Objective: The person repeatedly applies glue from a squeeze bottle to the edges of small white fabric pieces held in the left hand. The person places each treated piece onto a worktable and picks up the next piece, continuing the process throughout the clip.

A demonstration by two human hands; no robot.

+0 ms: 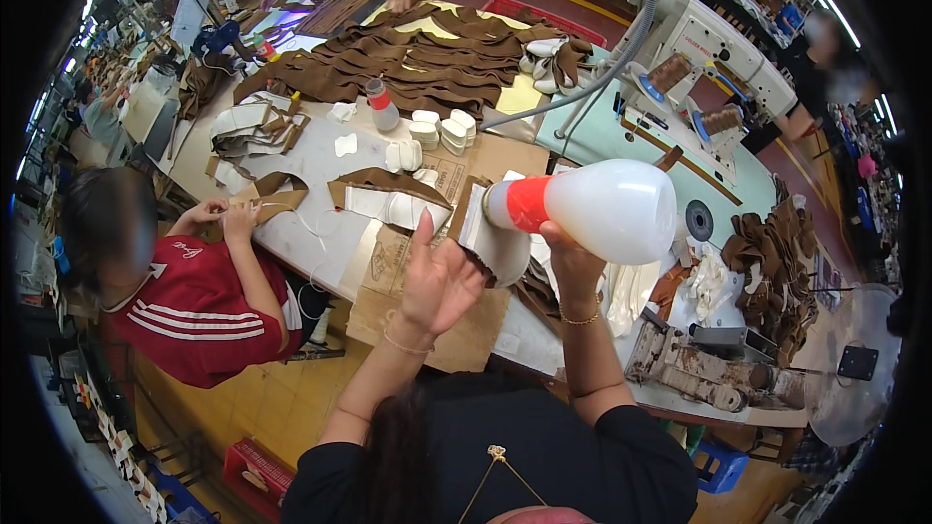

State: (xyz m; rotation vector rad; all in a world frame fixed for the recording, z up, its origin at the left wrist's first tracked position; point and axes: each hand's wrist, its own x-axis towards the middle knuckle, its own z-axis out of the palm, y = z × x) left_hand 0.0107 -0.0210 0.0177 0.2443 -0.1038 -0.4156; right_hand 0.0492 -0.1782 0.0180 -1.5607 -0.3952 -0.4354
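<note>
My right hand (pixel 575 270) is wrapped round a white squeeze bottle (pixel 616 213) with a red band near its neck. The bottle lies tilted almost level, its narrow end pointing left over a brown piece with white lining (pixel 493 250). Palm up, my left hand (pixel 442 281) is beside that piece with its thumb raised and fingers apart, holding nothing that I can see. Just beyond it, another brown-and-white piece (pixel 393 202) rests on the table. Cardboard (pixel 466 330) lies under both pieces.
Stacked white pads (pixel 456 131) and a second bottle (pixel 382 109) stand farther back, before rows of brown strips (pixel 388 53). A sewing machine (pixel 723 49) is at right. At left a co-worker in a red shirt (pixel 199 306) handles a brown strip. Brown pieces (pixel 772 252) are heaped at right.
</note>
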